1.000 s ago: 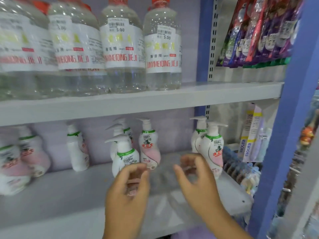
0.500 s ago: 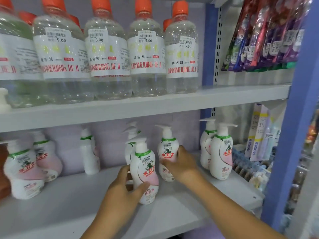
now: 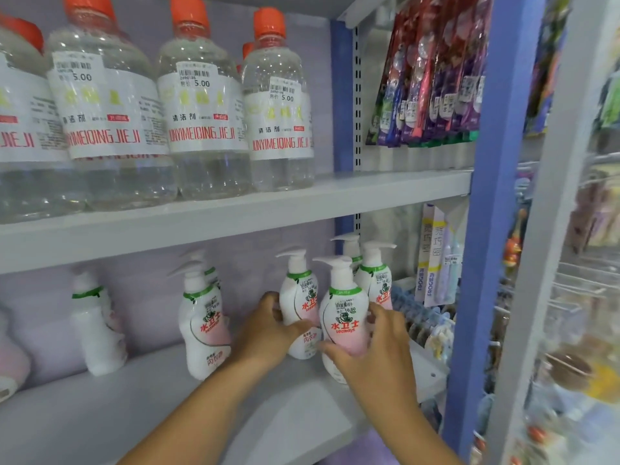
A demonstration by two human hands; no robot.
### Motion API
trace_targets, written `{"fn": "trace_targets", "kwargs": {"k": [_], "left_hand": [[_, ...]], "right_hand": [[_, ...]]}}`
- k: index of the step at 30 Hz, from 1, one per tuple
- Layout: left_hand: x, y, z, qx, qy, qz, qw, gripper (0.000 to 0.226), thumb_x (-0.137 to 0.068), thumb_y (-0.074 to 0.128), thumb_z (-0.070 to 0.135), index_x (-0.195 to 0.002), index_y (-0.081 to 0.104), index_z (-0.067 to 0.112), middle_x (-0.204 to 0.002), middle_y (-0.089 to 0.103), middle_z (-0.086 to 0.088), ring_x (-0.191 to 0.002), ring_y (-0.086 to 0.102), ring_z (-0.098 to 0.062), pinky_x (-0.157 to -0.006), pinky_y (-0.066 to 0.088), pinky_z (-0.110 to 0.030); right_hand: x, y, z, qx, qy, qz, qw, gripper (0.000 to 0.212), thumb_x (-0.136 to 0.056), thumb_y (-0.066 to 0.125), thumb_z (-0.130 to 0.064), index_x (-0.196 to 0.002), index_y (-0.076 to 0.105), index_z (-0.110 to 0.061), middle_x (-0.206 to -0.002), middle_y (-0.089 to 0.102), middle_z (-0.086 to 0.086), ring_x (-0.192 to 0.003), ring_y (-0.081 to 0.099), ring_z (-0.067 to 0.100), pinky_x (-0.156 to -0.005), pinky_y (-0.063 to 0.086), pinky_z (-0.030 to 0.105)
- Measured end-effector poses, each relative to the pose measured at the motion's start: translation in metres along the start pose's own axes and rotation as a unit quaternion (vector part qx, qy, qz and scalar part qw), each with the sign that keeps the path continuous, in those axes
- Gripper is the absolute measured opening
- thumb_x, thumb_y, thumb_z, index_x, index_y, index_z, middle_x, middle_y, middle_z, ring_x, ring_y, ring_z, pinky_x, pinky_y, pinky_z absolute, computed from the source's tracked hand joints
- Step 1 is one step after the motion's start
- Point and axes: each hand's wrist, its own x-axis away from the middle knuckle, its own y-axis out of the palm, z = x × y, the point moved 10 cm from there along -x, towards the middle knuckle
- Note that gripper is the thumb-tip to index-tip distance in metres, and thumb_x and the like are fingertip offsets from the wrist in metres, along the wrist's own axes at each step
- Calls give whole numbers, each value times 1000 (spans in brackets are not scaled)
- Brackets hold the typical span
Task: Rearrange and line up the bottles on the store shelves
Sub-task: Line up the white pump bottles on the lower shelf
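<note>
White pump bottles crowd the lower shelf [image 3: 100, 417] at three o'clock. Left hand [image 3: 265, 333] grips one bottle [image 3: 298, 297], right hand [image 3: 379, 347] seemingly another [image 3: 345, 317]; slide both upright, labels forward.

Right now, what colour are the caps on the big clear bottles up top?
Orange-red caps on the clear bottles, seen best in the head view.

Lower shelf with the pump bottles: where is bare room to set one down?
Bare grey lower shelf lies along the front edge, left of the left hand, before the lone white-and-pink pump bottle. It is crowded at the right end, where both hands, the right hand included, grip bottles beside two more.
</note>
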Motion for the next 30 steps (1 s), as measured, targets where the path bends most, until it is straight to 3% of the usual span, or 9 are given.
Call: {"fn": "trace_targets", "kwargs": {"k": [5,9,13,18,21,30], "left_hand": [[-12,23,-10,155,-31,-6,987,70,-51,93,42,-111,63,22,-98,78,1,-92,76,-20,-84,61,-55],[-10,31,-16,200,-24,-9,979,38,-85,81,20,-118,63,19,-100,78,2,-93,76,-14,-90,60,-47],[-9,33,-19,193,10,-31,981,33,-95,67,5,-125,62,17,-104,78,4,-99,74,-10,-86,60,-29],[-12,35,-19,187,16,-34,982,35,-91,74,14,-123,65,24,-114,75,3,-107,72,-17,-93,59,-47],[-14,39,-17,190,19,-36,981,36,-89,77,16,-122,66,26,-114,75,5,-106,72,-18,-92,58,-52],[-17,41,-19,197,36,-46,979,36,-90,74,15,-123,65,27,-117,75,5,-111,70,-19,-97,58,-46]], "right_hand": [[-4,7,5,-9,-13,2,1000,72,-69,81,-57,-128,51,-29,-113,47,-14,-114,51,14,-92,50,33],[-5,7,13,-14,-9,7,1000,70,-66,72,-69,-122,50,-32,-115,48,-17,-112,56,15,-88,54,36],[-5,13,12,-12,-16,1,1000,66,-70,76,-63,-123,53,-31,-115,39,-24,-114,54,11,-88,55,34],[-4,20,14,21,-7,-25,999,65,-72,80,-59,-124,54,-29,-111,44,-18,-109,54,8,-78,50,27],[-1,23,18,24,-6,-38,999,68,-74,79,-59,-130,53,-31,-116,45,-19,-111,50,3,-80,46,22],[0,24,22,25,-15,-16,999,64,-75,78,-55,-129,57,-28,-118,43,-18,-111,55,7,-81,53,28]]}}
